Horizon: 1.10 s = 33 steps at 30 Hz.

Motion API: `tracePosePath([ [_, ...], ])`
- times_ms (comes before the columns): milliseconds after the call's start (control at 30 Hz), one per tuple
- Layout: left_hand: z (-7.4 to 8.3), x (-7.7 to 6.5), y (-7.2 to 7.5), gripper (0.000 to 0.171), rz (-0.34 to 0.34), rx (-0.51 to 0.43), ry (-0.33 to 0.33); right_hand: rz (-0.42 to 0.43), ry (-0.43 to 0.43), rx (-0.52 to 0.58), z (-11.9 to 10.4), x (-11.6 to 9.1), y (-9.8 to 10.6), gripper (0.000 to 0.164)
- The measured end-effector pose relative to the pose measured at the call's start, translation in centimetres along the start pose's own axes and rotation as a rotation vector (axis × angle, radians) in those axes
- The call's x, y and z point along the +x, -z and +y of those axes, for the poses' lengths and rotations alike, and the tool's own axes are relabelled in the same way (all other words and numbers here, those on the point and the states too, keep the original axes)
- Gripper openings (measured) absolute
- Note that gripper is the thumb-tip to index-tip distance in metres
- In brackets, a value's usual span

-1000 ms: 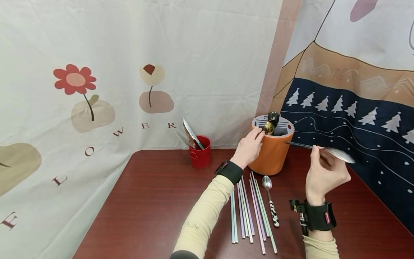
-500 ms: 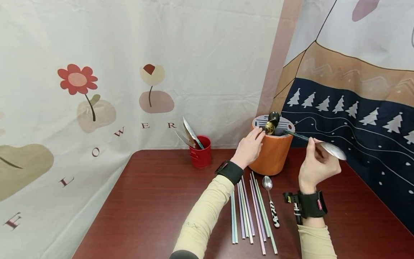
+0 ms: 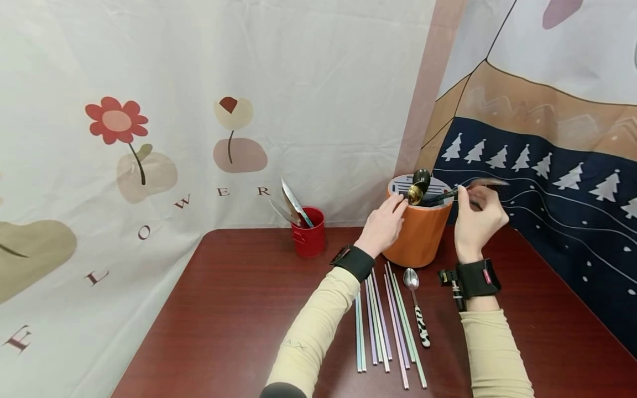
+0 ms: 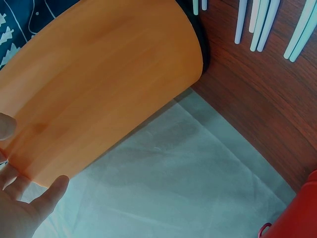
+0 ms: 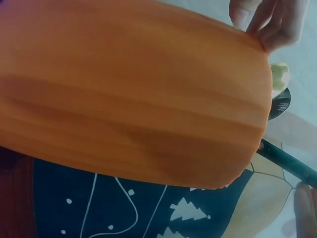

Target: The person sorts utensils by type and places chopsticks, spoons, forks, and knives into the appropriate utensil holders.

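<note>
The right hand [image 3: 481, 224] pinched a green-handled utensil [image 3: 444, 195], apparently a spoon though its head blurred, handle end at the mouth of the orange canister [image 3: 418, 237]. The left hand [image 3: 380, 225] gripped the rim. Likely light, stiff and slick, the utensil suited a pinch near its head.

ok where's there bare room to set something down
Widest: the table left of the left sleeve, in front of the red cup. Another patch lies right of the right sleeve. Crowded: chopsticks and a spoon before the orange container.
</note>
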<state>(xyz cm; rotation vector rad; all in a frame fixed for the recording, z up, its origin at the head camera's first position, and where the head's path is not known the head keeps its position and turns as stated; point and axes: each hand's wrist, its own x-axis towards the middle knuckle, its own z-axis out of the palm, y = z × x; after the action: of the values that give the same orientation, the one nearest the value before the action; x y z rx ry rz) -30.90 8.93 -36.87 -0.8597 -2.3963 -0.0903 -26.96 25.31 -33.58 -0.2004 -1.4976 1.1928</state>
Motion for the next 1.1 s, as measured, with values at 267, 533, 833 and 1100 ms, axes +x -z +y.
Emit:
tracePosePath([
  [267,0.0,0.1,0.1,0.042,-0.001,0.003,0.000,-0.152,0.025,-0.145,1.2,0.5,-1.3,0.033],
  [533,0.0,0.1,0.1,0.043,0.001,0.004,0.002,-0.234,-0.006,-0.233,2.8,0.2,-1.6,0.028],
  [833,0.0,0.0,0.2,0.043,-0.001,0.023,0.006,-0.390,-0.046,-0.332,2.5,0.8,-1.6,0.033],
  [1100,0.2,-0.1,0.2,0.043,0.000,0.021,0.008,-0.487,-0.078,-0.399,2.8,0.4,-1.6,0.029],
])
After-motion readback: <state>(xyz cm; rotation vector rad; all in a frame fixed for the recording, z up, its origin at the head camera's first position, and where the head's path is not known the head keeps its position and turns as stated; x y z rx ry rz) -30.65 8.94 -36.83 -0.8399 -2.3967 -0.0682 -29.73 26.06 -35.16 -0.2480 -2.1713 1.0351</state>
